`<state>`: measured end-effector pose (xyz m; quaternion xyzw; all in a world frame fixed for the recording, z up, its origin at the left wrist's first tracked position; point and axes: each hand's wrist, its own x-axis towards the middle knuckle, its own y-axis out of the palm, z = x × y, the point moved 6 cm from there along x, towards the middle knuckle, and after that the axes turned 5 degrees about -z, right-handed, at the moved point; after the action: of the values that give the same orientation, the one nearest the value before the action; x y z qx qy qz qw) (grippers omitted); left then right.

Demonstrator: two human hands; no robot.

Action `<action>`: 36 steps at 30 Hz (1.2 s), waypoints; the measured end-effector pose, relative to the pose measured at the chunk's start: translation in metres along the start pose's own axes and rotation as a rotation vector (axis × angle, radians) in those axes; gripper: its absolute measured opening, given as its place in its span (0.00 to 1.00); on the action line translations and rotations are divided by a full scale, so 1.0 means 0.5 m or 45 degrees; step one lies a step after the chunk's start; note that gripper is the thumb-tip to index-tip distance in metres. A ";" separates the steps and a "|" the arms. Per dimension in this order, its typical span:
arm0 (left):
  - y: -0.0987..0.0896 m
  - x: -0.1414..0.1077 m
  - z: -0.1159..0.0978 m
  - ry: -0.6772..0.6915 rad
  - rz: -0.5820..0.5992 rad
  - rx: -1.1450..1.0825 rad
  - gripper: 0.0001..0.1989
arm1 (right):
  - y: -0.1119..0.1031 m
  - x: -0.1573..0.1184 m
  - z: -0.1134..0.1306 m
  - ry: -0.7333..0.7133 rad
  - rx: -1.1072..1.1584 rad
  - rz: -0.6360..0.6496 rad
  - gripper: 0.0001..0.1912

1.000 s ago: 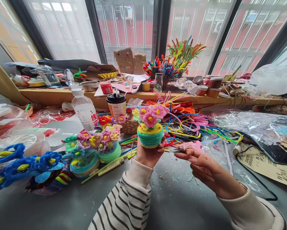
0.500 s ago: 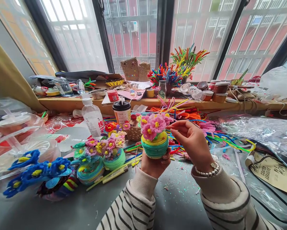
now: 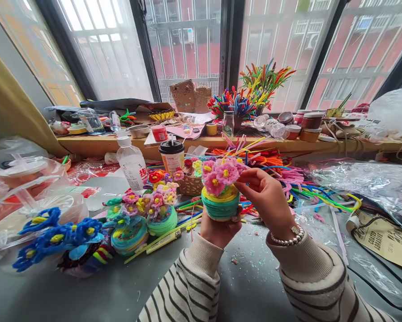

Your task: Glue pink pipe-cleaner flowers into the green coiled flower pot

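My left hand (image 3: 219,229) is wrapped round a small pot (image 3: 221,206) from below, its sides covered in turquoise and yellow pipe cleaner. Pink pipe-cleaner flowers (image 3: 224,174) with yellow centres stand on top of the pot. My right hand (image 3: 266,192) has thumb and forefinger closed in a pinch at the right edge of the flowers, seemingly on a petal; the fingertips partly hide it. Left of the pot are two similar flower pots, a green one (image 3: 162,222) and a turquoise one (image 3: 129,237), and blue pipe-cleaner flowers (image 3: 58,237).
Loose pipe cleaners (image 3: 271,163) lie heaped behind my hands. A plastic bottle (image 3: 131,163) and a lidded drink cup (image 3: 172,156) stand behind the flower pots. Clear plastic wrapping (image 3: 352,179) and sandpaper (image 3: 385,237) lie at right. Jars and bottles line the windowsill (image 3: 194,144).
The pot in my left hand has shifted slightly right and turned a little. My right fingertips have come in against the flowers' right edge. The whole view has moved slightly.
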<state>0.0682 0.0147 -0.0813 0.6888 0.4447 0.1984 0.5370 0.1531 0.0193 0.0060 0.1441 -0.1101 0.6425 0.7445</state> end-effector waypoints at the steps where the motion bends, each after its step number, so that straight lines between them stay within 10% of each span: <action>1: 0.001 0.000 0.000 -0.007 0.010 -0.001 0.29 | 0.000 0.000 0.001 -0.002 -0.007 0.000 0.14; 21: 0.002 -0.001 -0.008 0.065 0.071 -0.043 0.30 | -0.021 0.010 -0.015 0.001 0.059 -0.056 0.23; 36: 0.019 -0.013 -0.018 0.361 0.104 -0.037 0.28 | -0.125 0.042 0.002 -0.060 0.084 -0.489 0.14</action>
<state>0.0620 0.0142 -0.0685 0.6637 0.4847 0.3217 0.4702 0.2180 0.0301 0.0097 0.2018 -0.0769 0.4885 0.8454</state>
